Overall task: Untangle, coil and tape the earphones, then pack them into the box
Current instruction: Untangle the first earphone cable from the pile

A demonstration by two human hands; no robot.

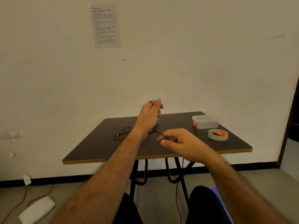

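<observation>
Black earphones (123, 133) lie in a loose tangle on the dark table (97, 147), partly hidden behind my left forearm. My left hand (151, 113) is raised above the table, fingers closed on a strand of the cable. My right hand (179, 141) is lower and nearer, pinching a taut stretch of the same cable between thumb and fingers. A clear plastic box (205, 121) with a lid and red clasp stands at the far right. In front of it lies a roll of clear tape (218, 135) with orange-handled scissors (220, 133) resting on it.
The table's front edge has a yellow trim and black metal legs (169, 172) below. A printed sheet (105, 25) hangs on the wall. A white device (37, 210) and cables lie on the floor at left. A cable hangs down off the table's front edge.
</observation>
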